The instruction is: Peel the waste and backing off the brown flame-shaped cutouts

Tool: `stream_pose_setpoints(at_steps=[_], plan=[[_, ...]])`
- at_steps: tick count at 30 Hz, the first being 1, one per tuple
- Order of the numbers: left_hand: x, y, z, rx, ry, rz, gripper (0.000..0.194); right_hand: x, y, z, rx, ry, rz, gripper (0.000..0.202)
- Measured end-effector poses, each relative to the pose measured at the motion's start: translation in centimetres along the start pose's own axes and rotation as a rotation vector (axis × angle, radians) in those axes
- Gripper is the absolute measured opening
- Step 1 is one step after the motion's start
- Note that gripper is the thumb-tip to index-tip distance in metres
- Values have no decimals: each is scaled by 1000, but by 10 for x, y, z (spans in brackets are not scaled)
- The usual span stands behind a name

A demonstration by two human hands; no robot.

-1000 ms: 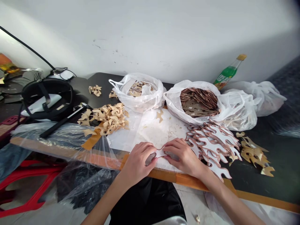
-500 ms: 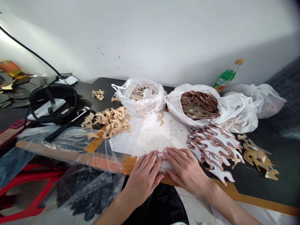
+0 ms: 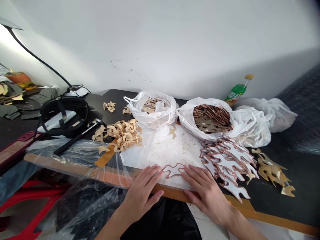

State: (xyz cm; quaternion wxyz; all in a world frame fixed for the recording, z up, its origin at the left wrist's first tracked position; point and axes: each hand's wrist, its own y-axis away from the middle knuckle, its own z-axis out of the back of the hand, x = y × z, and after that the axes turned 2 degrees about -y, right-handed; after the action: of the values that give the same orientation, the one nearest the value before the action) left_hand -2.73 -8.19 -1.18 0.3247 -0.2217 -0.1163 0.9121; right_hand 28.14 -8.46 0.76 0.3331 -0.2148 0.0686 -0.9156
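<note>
A flat white cut-out piece with a wavy reddish-brown edge (image 3: 173, 170) lies on the white paper (image 3: 162, 153) near the table's front edge. My left hand (image 3: 145, 190) rests at its left end, fingers stretched out and thumb apart. At the right end, the fingertips of my right hand (image 3: 203, 188) touch or cover its tip, palm down with fingers extended. Neither hand grips anything. Just right of my right hand is a heap of similar white, brown-edged pieces (image 3: 228, 158). Tan curved scraps (image 3: 125, 133) are piled on the left, and one small scrap (image 3: 172, 132) lies on the paper.
Behind the paper stand two open plastic bags, one with tan pieces (image 3: 155, 116), one with brown pieces (image 3: 183, 115). A green bottle (image 3: 236, 93) leans by the wall. More tan scraps (image 3: 272, 170) lie right. A hammer-like tool (image 3: 77, 137) and black headgear (image 3: 63, 116) sit left.
My hands have spread apart, the left moving left and the right slightly right. The white piece between them, mostly covered before, now shows. The view has shifted slightly.
</note>
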Motion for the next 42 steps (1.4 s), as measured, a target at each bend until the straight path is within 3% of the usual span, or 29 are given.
stream_pose_setpoints(at_steps=[3,5,8,12,15,19,22,24,26,29,32,37,42], plan=[[2,-2,-2,-197,178,247,26,-2,-6,1,-101,-92,-65,40],[0,-10,-5,-258,243,345,15,-2,-17,-2,-137,-93,-78,41],[-8,-21,-9,-289,235,345,20,-1,-39,-11,-108,-48,-39,44],[-15,-24,-13,-343,158,327,36,3,-59,-23,-58,-60,2,32],[-9,-20,-13,-340,246,359,30,10,-62,-22,-74,-121,19,28],[20,-28,-2,-320,361,363,24,11,-52,-5,-197,-150,22,26],[54,-56,18,-369,213,351,48,-8,-36,20,-349,-46,-26,23],[80,-87,34,-402,112,359,49,-32,-23,38,-450,75,-118,25],[107,-126,49,-330,-37,343,41,-59,-7,52,-562,229,-256,30],[147,-187,61,-220,-175,315,20,-89,15,63,-573,440,-435,45],[177,-228,59,-169,-240,364,19,-98,29,63,-546,505,-482,52],[199,-240,45,-129,-322,365,22,-86,30,61,-560,486,-481,53],[200,-228,47,-180,-353,307,21,-82,-2,79,-531,368,-418,43]])
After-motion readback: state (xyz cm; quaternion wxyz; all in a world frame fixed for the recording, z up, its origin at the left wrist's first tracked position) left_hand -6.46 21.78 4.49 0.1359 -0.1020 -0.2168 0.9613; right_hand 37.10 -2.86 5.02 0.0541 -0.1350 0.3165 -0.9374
